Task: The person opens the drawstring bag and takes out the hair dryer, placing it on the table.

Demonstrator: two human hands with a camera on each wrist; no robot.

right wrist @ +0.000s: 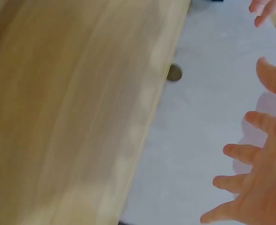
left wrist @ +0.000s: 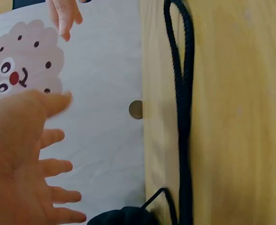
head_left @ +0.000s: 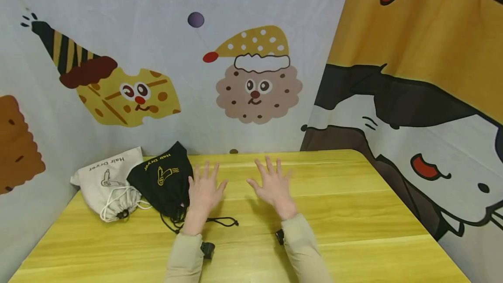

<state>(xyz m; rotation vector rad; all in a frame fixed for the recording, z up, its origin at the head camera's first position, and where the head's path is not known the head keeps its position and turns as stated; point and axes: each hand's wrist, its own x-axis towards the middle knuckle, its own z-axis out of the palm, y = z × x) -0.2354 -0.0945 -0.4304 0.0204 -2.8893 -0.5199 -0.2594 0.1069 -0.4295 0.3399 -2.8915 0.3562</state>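
Observation:
My left hand is held over the table with its fingers spread, overlapping the right edge of a black drawstring bag in the head view. Gold "Hair Dryer" lettering and a dryer drawing mark that bag. Its black cord runs out to the right under my left wrist. To the left of it a white drawstring bag with the same print lies partly beneath the black one. My right hand hovers over the middle of the table, fingers also spread and nothing in them.
A yellow wood-grain table spans the lower view. Behind it hangs a pale curtain printed with cartoon food, and an orange one with a cartoon animal stands along the right side. Each wrist wears a small black camera.

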